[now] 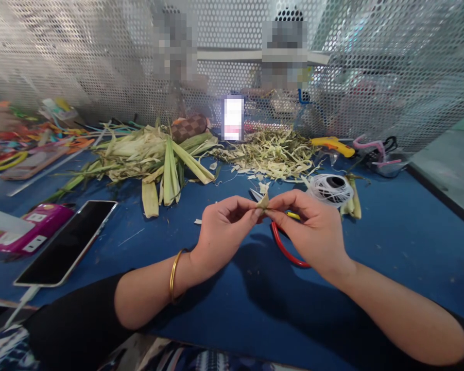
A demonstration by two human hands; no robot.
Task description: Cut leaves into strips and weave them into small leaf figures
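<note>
A small pale-green piece of corn husk [263, 203] is pinched between the fingertips of both my hands, above the blue table. My left hand [227, 226], with a gold bangle on its wrist, closes thumb and finger on the husk's left side. From the other side my right hand [312, 232] grips it the same way. Red-handled scissors [288, 250] lie beneath my right hand, which hides part of them. Just behind that hand sits a spool of white thread [331, 189], with cut husk pieces [353, 198] beside it.
Long husk leaves [139, 152] are heaped at the back left, and shredded trimmings [278, 152] at the back centre. A charging phone [67, 245] and a purple power strip [34, 226] lie left. A yellow tool [333, 146] rests before the perforated screen [232, 77]; people are behind it.
</note>
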